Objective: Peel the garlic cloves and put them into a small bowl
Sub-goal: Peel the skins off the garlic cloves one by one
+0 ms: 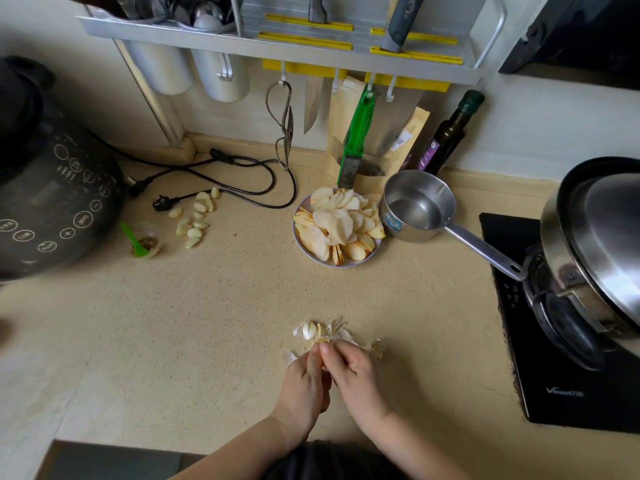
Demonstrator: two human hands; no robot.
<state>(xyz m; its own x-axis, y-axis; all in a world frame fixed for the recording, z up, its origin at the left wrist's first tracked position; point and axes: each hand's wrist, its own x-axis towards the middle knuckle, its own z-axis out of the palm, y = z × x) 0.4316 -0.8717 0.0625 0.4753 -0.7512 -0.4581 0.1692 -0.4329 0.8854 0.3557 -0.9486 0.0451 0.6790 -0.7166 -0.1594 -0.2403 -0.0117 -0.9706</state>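
The fingers of the left hand (304, 382) and the right hand (356, 372) are meeting tip to tip low over the desk (221, 323), pinching a small piece of garlic (323, 370) between them; only a sliver of it is showing, so whether it is clove or skin I cannot tell. Just beyond the fingertips an unpeeled clove (309, 330) is lying among loose garlic skins (341, 332), touching them. A wide stretch of bare desk is opening to the left and ahead of the hands. Farther back on the left, a loose cluster of peeled cloves (195, 220) is lying on the desk near a black power cord (242, 188) and a small clear cup with a green spoon (140, 241), beside a dark cooker (52, 188). Behind centre, a plate of sliced fruit (337, 226) is sitting just beside a steel saucepan (417, 206), whose handle is reaching toward the black cooktop (561, 386) at the right edge, well apart from the hands
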